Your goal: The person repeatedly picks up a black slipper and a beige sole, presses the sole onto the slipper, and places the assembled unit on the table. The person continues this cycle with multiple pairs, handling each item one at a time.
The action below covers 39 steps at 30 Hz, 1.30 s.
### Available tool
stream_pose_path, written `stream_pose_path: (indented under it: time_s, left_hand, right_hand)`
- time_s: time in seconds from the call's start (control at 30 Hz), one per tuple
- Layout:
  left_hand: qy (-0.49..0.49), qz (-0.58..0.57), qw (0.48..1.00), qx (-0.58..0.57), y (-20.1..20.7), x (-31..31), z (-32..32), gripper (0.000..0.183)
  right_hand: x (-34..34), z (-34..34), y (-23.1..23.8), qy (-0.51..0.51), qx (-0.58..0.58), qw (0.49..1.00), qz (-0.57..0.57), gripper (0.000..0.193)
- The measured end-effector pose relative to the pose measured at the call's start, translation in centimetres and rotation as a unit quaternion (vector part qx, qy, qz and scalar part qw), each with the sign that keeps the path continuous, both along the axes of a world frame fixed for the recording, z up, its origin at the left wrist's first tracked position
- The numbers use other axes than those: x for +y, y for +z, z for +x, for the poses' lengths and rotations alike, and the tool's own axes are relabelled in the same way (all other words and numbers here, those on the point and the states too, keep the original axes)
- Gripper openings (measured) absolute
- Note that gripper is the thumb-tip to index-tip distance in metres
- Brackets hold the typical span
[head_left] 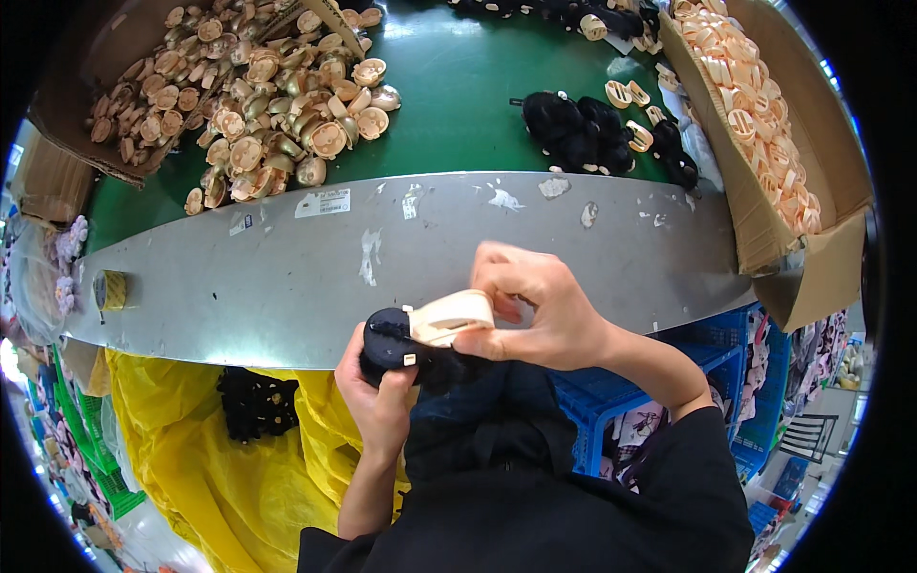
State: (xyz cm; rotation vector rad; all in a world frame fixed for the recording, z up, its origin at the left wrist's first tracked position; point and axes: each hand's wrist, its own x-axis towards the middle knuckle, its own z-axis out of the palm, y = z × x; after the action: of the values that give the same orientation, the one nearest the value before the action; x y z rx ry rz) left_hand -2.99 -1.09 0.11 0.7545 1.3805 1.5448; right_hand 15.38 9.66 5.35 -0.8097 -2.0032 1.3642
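Over the near edge of the grey metal strip (458, 229), both my hands work close together. My left hand (375, 406) is wrapped round a black round cap-like piece (387, 344) with small white tabs at its rim. Dark, hair-like material hangs under it, against my black clothing. My right hand (549, 306) pinches a cream plastic curved shell (451, 313) between thumb and fingers. That shell touches the right side of the black piece; how the two join is hidden.
Many cream and gold half-shells (277, 105) pile up at far left, spilling from a cardboard box (57, 124). Black hair bundles (578, 134) lie far right beside a box of cream rings (755, 115). A tape roll (113, 289), yellow bag (191, 458) and blue crates (611, 392) are nearer.
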Motion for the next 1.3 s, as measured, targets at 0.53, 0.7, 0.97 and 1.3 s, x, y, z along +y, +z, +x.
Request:
stream_pose_path:
  time_s: [0.53,0.7,0.97,1.3]
  left_hand:
    - [-0.055,0.005,0.995,0.081,1.4,-0.2,0.3,0.018]
    - [-0.112,-0.027,0.993,0.038,1.7,-0.3,-0.4,0.021]
    - [-0.156,0.0,0.986,0.056,1.7,0.0,-0.2,0.031]
    - [-0.009,0.062,0.994,0.09,0.0,-0.9,0.8,0.062]
  right_hand:
    - [-1.1,-4.4,-0.9,-0.076,0.077,0.991,0.077,0.036]
    - [-0.1,-5.3,-0.7,-0.036,-0.062,0.97,0.234,0.03]
    - [-0.2,-5.7,-1.7,-0.105,-0.092,0.916,0.377,0.032]
    - [-1.3,-6.3,-2.4,-0.107,0.13,0.969,0.18,0.037]
